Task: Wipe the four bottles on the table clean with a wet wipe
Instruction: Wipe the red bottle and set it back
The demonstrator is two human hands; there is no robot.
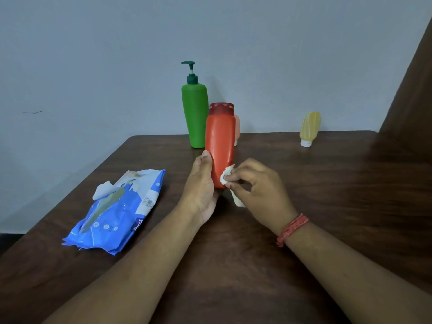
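Both forearms reach in from the near edge over the dark wooden table (327, 183), the biggest thing in sight and the surface everything else sits on. Against the grey wall behind it, at the far edge, stands the green pump bottle (195, 113), upright, pump head pointing left. Lying flat to the near left of that green bottle is the blue wet-wipe pack (117, 211), its flap peeled open and a white sheet poking out of the top.

Just in front of the green bottle — overlapping it from this angle — is the orange bottle (221, 143) with a dark red cap, held upright above the table. The left hand (201, 188) grips its lower left side, thumb pressed up along the edge and palm wrapped behind. The right hand (254, 185), with a red thread band at the wrist, pinches a bunched white wet wipe (226, 176) between curled fingers and presses it to the orange bottle's lower right side; a tail of the wipe hangs below the fingers.

Well to the right of the green bottle stands a small yellow bottle (309, 127), cap down and leaning slightly. A pale peach bottle (237, 127) peeks out from behind the orange one — mostly hidden.
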